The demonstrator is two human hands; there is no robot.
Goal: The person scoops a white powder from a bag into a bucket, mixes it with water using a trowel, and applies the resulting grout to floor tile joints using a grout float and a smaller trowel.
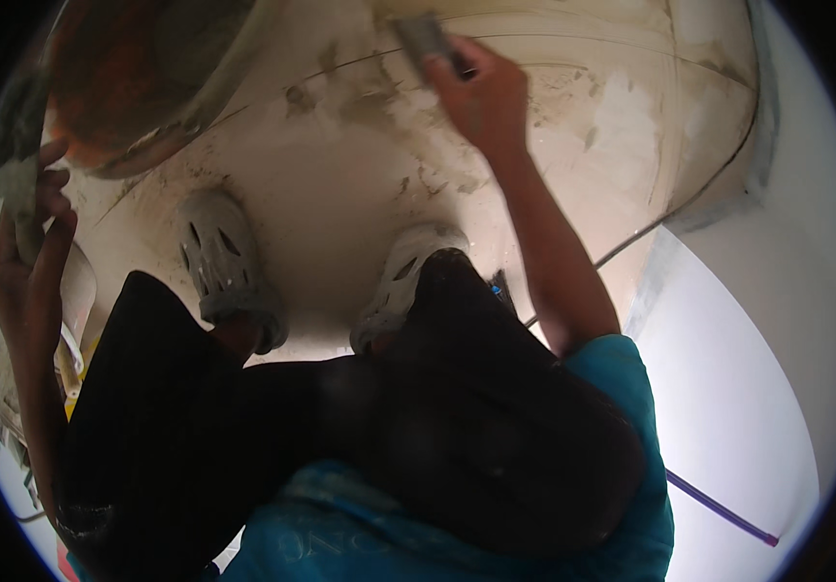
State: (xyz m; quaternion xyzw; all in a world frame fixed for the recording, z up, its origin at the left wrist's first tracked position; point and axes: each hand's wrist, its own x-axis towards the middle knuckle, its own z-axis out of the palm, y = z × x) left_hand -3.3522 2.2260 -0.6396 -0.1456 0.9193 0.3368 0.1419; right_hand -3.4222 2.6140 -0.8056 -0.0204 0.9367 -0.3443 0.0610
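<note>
My right hand (486, 102) is closed around a flat grey scraper (423, 37). Its blade points up and left, over the smeared floor (573, 145); I cannot tell whether it touches. Off at the far left, my left hand (35, 223) has its fingers round a grey-caked hand tool (16, 184) with a dark, broad upper end. That tool's exact kind is not clear. Just right of it stands a large round tub (137, 87), orange-brown and grey inside, with a smeared rim.
My feet, in pale clogs (219, 252), are planted on the floor below the tub. A dark cable (651, 225) curves across at the right. Beyond it are a bright white panel (728, 388) and a purple stick (723, 506). Several items (69, 373) lie beside my left forearm.
</note>
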